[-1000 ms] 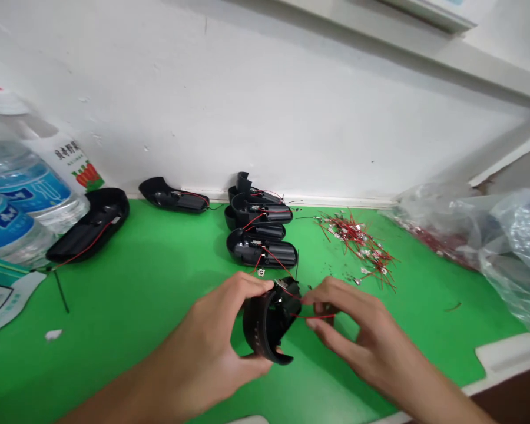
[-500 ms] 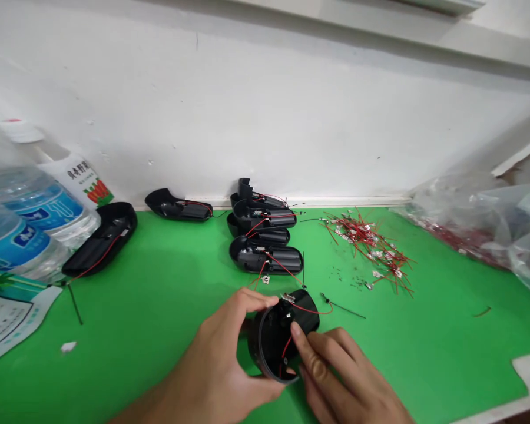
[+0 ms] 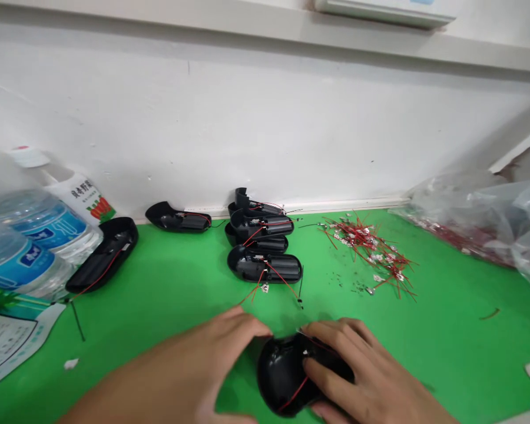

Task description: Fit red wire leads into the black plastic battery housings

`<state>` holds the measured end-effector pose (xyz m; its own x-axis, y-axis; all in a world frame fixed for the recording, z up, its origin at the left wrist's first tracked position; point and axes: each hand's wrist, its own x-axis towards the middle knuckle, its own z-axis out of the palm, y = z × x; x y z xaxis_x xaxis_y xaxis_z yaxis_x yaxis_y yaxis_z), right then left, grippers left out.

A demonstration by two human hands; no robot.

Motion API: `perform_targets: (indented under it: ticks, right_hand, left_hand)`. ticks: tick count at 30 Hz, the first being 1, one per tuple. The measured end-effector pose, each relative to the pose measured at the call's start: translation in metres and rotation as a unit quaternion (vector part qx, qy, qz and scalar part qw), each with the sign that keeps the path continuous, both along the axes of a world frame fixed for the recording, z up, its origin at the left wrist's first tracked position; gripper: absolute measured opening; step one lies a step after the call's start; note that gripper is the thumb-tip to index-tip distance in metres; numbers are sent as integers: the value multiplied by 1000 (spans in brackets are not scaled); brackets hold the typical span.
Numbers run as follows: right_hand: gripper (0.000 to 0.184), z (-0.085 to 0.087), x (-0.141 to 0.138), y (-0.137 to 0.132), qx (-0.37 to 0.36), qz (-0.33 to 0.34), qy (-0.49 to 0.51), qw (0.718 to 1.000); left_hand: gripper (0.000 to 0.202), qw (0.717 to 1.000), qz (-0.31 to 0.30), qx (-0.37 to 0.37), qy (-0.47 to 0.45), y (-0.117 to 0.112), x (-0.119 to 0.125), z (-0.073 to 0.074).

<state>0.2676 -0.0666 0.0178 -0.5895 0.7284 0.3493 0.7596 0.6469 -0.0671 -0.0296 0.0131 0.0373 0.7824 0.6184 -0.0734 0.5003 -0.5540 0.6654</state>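
A black plastic housing half (image 3: pixel 278 374) with a rounded cup at one end and a red wire inside lies low in the view. My right hand (image 3: pixel 357 371) grips it, fingers over the narrower end and one fingertip inside by a small metal contact. My left hand (image 3: pixel 221 353) is at the cup's left side, thumb and fingers spread wide, the index fingertip at the rim. Whether that fingertip touches is hard to tell. Beyond the hands, a similar wired housing half (image 3: pixel 265 265) lies in front of several more like it.
Red wires with metal tabs (image 3: pixel 366 238) lie heaped on the green tabletop (image 3: pixel 168 306). A clear bag (image 3: pixel 468 218) sits at right. Water bottles (image 3: pixel 39 253), another housing half (image 3: pixel 103 256) and a printed packet (image 3: pixel 13 335) are at left; one more half (image 3: pixel 179 218) is by the wall.
The housing half has come nearer and turned, cup opening now facing more upward. My left hand has loosened from around the cup; my right hand now covers the narrow end.
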Motion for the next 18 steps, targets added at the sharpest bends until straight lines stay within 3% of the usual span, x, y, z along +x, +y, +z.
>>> perform_targets:
  ticks: [2,3,5,9,14,18]
  right_hand:
    - [34,5,4,8,-25,10,-11,1000]
    - [31,7,6,12,-27,10,-8,1000]
    - [25,8,8,20,-24,17,0,1000]
    - [25,6,9,30,-8,20,7,1000]
    - [26,6,9,33,-6,41,5,999]
    - [31,6,10,36,-25,50,18,998]
  left_hand:
    - [21,992,37,121,2,14,-7,2]
    - [14,980,70,185,-1,21,-8,-2]
    - [13,965,108,237,13,30,-4,-14]
    - [13,956,93,271,54,31,10,-37]
    - [20,948,78,294,92,22,11,-38]
    - [25,943,82,306,104,29,5,-43]
